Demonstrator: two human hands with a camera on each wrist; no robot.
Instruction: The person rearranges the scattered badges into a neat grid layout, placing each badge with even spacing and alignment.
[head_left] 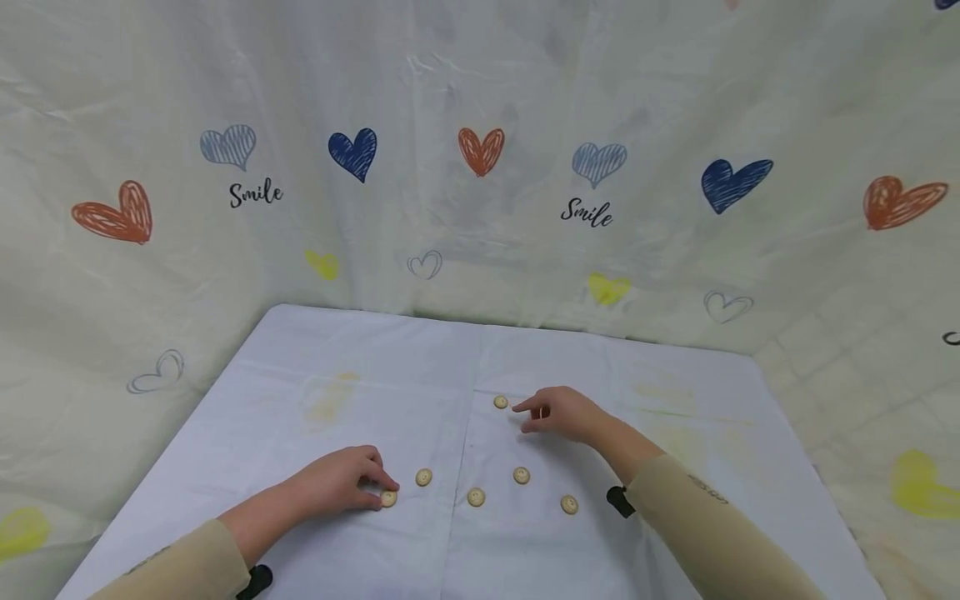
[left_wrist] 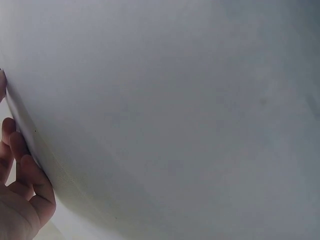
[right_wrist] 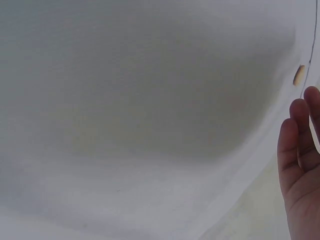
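Several round, tan buttons with small holes lie on the white-covered table. My left hand [head_left: 341,482] is low over the cloth at the left, its thumb and index finger pinching a button [head_left: 388,498] at its edges. Farther back, my right hand [head_left: 566,414] hovers with its index finger pointing left, the fingertip just short of another button [head_left: 500,402]; nothing is held in it. In the right wrist view, the fingers [right_wrist: 288,145] are slightly bent, and a button [right_wrist: 298,75] shows beyond the fingertips. The left wrist view shows only curled fingers [left_wrist: 37,182] at its edge.
Between and in front of the hands lie a button [head_left: 423,477], a second button [head_left: 476,497], a third button [head_left: 521,475] and, rightmost, another button [head_left: 569,504]. A white cloth with creases covers the table [head_left: 405,358]. Behind hangs a heart-printed curtain [head_left: 420,208].
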